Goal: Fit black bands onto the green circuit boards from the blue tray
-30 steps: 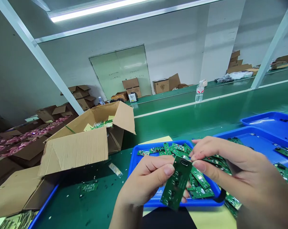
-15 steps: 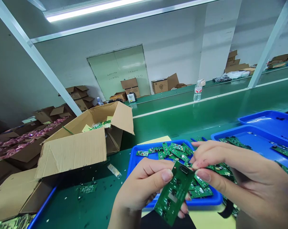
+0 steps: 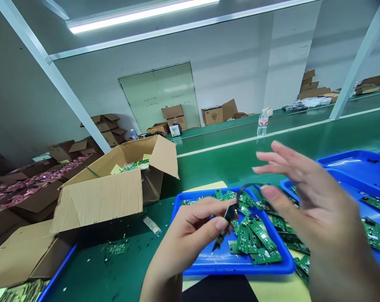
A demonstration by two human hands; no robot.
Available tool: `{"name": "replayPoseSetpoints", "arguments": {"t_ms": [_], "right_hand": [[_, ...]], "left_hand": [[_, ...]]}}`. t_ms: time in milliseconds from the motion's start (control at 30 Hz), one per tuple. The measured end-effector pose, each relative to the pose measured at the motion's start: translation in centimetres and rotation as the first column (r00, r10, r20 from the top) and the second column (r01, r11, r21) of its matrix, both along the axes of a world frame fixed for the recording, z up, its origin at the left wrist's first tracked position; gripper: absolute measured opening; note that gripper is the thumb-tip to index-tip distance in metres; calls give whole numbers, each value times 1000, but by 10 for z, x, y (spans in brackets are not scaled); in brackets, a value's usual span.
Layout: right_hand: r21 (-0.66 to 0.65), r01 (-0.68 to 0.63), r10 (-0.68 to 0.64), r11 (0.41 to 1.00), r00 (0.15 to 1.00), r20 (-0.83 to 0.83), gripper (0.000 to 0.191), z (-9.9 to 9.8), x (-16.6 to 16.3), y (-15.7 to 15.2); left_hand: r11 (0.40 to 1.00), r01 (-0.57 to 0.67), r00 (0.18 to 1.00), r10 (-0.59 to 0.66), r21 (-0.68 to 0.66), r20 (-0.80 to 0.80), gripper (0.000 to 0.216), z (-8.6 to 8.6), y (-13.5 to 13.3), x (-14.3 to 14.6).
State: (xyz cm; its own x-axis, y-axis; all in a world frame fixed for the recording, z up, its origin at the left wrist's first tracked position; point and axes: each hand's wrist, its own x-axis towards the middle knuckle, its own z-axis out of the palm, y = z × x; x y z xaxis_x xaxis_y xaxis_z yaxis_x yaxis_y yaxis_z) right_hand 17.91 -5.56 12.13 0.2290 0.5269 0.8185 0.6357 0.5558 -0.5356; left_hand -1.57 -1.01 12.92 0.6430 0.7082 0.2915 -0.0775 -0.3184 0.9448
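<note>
My left hand pinches a green circuit board between thumb and fingers, above the near part of a blue tray. The board is turned nearly edge-on, so most of its face is hidden. A thin black strip curves up from the board's upper end toward my right thumb. Whether the strip touches that thumb I cannot tell. My right hand is raised to the right, fingers stretched and spread from the thumb. Several green circuit boards lie piled in the tray beneath.
An open cardboard box stands at the left, with a loose board and a small clear packet before it. More boards lie right of the near tray, beside another blue tray. A water bottle stands farther back.
My right hand has come off the board, lifted and opened. My left hand has tilted the board from face-on to nearly edge-on. The black strip now shows at its upper end.
</note>
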Motion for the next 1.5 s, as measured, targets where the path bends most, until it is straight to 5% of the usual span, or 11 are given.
{"name": "replayPoseSetpoints", "arguments": {"t_ms": [67,133,300,600,733,833,967,1033,1200,1400,1500], "right_hand": [[-23,52,-53,998,998,-31,12,1,2,-2],[-108,-39,44,993,998,43,9,0,1,-3],[-203,-186,208,961,974,93,6,-3,-9,1],[0,-341,334,940,921,200,16,-5,-11,15],[-81,-481,487,873,849,208,23,-7,0,23],[-157,-564,575,811,817,39,33,-11,12,28],[-191,-538,457,821,819,-347,14,-13,18,39],[-261,-593,447,762,772,-452,20,-12,13,42],[-367,-790,614,492,613,-497,33,-7,-6,34],[-288,-860,616,421,504,-605,27,-7,-18,29],[-227,-929,644,291,366,-672,29,-12,-21,36]], "left_hand": [[987,-118,993,114,111,42,30,-2,1,0],[954,-194,981,190,227,41,33,-5,3,0],[837,-223,966,258,499,-1,38,-8,4,0],[703,-264,946,324,660,33,36,-14,10,5],[637,-327,919,387,698,77,35,-16,15,5],[556,-378,893,430,740,133,35,-16,17,2],[442,-375,894,405,815,192,38,-15,18,-1],[379,-376,890,401,845,217,40,-16,17,-1],[279,-392,865,437,877,248,42,-18,18,-1],[342,-388,874,432,856,223,48,-18,18,0],[407,-373,895,393,833,209,46,-17,18,-1]]}}
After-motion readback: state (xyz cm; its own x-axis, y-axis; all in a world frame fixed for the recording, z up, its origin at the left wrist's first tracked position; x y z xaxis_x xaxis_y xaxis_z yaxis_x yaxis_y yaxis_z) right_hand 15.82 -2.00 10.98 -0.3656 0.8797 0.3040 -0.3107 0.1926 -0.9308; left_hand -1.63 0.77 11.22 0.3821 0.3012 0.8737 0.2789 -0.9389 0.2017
